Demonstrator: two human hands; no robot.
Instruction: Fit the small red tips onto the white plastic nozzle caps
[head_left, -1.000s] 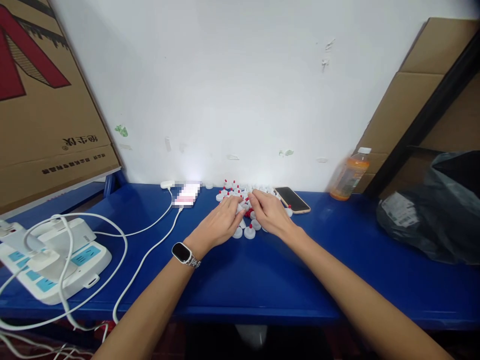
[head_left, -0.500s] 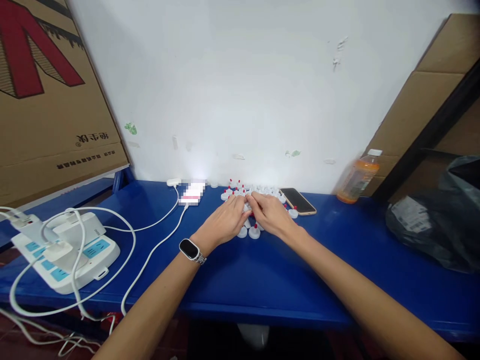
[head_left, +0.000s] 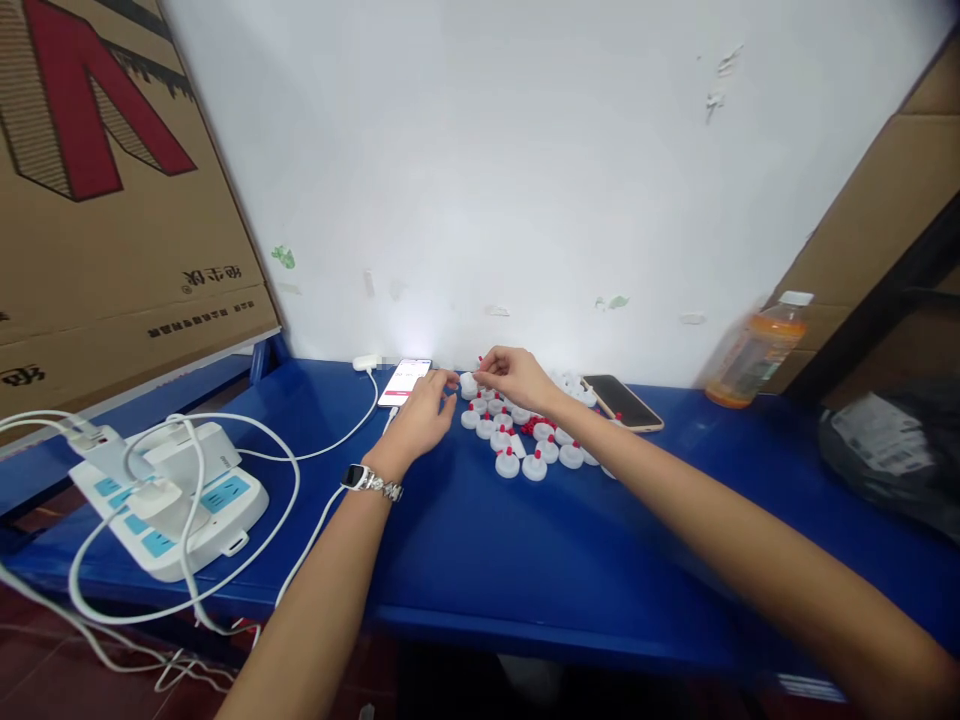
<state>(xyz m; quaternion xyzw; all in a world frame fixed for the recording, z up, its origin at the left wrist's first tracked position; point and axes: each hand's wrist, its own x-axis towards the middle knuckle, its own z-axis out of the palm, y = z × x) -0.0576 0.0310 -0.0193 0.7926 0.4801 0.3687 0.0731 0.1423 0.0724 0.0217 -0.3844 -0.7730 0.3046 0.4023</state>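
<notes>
Beside the far wall, the thumb and fingers of my right hand (head_left: pixel 517 378) are pinched together at the edge of a white plastic cap (head_left: pixel 469 387). My left hand (head_left: pixel 426 408) is just left of that cap, thumb apart from its curved fingers and nothing in it. Several white caps with red tips (head_left: pixel 534 466) stand upright in loose rows below and right of my right hand. Among them is a small heap of red tips (head_left: pixel 538 428). Plain white caps (head_left: pixel 571 384) lie behind my right wrist, partly hidden by it.
A lit phone (head_left: pixel 403 382) on a cable lies by my left hand, and a dark phone (head_left: pixel 624 402) at the right. A power strip (head_left: pixel 169 510) with looping white cords takes up the left. An orange drink bottle (head_left: pixel 759 350) and a dark plastic bag (head_left: pixel 892 450) stand right.
My hands have parted from over the middle of the caps. Both have moved toward the back left, and my left hand has opened. The caps and red heap are now uncovered. The view has shifted slightly.
</notes>
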